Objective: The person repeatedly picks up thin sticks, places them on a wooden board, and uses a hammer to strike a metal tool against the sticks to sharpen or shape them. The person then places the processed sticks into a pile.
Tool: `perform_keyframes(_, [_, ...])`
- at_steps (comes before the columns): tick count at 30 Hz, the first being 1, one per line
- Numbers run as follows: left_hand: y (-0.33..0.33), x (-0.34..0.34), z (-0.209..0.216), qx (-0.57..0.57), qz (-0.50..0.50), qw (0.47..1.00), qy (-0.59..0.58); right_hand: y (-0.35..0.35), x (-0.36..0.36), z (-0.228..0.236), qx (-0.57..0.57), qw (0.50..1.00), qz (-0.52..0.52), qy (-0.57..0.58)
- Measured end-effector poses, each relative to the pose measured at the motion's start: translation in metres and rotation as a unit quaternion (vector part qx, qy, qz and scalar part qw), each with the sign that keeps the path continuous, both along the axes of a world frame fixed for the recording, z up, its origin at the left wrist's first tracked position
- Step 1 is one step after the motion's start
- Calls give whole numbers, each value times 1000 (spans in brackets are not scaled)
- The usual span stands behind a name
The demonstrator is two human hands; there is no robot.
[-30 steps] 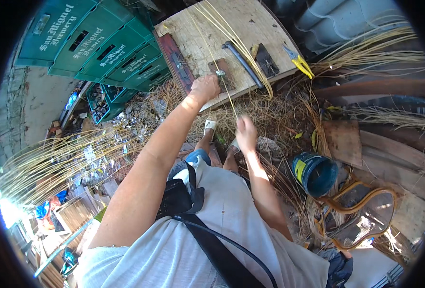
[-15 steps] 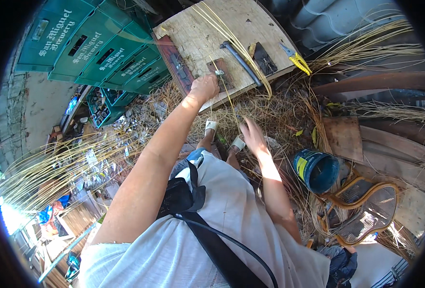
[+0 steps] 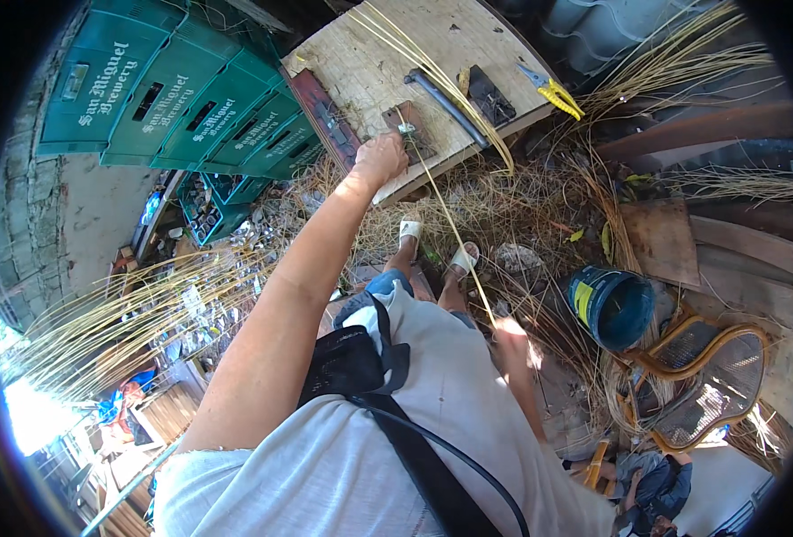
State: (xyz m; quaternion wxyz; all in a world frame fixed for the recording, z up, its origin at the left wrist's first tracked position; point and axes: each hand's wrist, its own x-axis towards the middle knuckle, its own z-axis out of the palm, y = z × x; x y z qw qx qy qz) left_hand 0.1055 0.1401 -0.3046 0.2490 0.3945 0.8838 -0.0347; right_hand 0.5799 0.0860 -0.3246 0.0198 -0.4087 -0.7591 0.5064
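Strand (image 3: 450, 219), thin and pale, was stretched from a shiny metal piece (image 3: 406, 128) on the grainy wooden board (image 3: 352, 67) past its near edge, gripped by the right hand (image 3: 513, 345) (sunlit, blurred). At that edge the left hand (image 3: 381, 159) was curled, its hold hidden. Rightward on the board were laid one hammer-shaped tool (image 3: 450, 110), one pliers (image 3: 559, 95).

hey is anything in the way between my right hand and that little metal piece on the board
Nothing visible is. The pale strand runs straight from the metal piece, beside your left hand, to your right hand, crossing in front of your right sandal in this view.
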Motion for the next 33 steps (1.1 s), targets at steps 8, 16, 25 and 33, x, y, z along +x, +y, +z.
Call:
perform_keyframes(8, [-12,-32,-37,42,-110,993,19,-143,434,118,-66,887,-295,-350])
perform_keyframes(16, [-40,121,92,337,103,850,-392,48,-14,53,-491,528,-323,613])
perform_keyframes(25, [-155,92,179,98,-50,910,-399,295,-21,229,-321,563,-248,721])
perform_keyframes(33, [-390,27,185,101,296,906,-286,449,350,121,204,807,-544,105])
